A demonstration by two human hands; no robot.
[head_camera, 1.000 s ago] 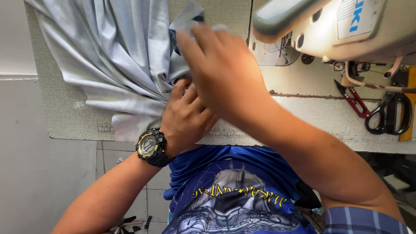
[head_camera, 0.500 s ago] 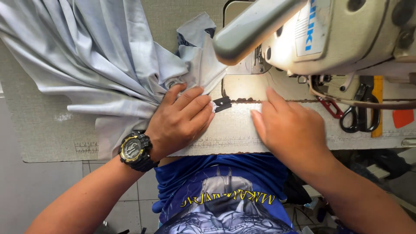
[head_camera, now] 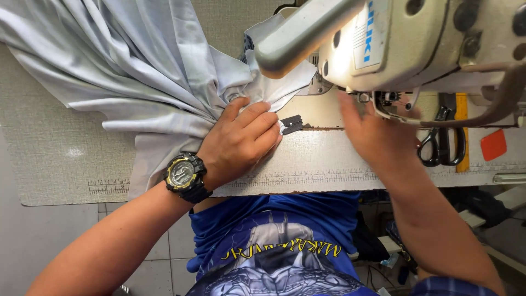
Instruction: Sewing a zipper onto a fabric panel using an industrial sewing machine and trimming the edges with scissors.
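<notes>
At centre of the table, the left hand [head_camera: 241,140] lies flat with fingers spread, pressing down a bunched fold of pale grey fabric [head_camera: 137,71]; it is pinning, not gripping. A black-and-gold wristwatch [head_camera: 183,174] sits at its seven o'clock. Just off the fingertips, at three o'clock, a small dark tab [head_camera: 291,123] lies on the cloth's edge. The right hand [head_camera: 378,137] is blurred, open and empty as far as I can tell, hovering at three o'clock of the left, under the head of the cream sewing machine [head_camera: 416,44]. This reads as the positioning step: cloth gathered, seam edge being lined up toward the needle area at twelve o'clock of the tab. I judge that the next move calls for sliding that edge flat under the presser foot, which is hidden behind the machine's arm. Edges matter here: the table [head_camera: 329,164] has its front edge at six o'clock, close to the wrists, and most of the fabric is heaped toward ten o'clock. Open room lies between the two hands; at three o'clock black-handled scissors [head_camera: 441,145] and an orange piece [head_camera: 493,144] crowd the bed.
</notes>
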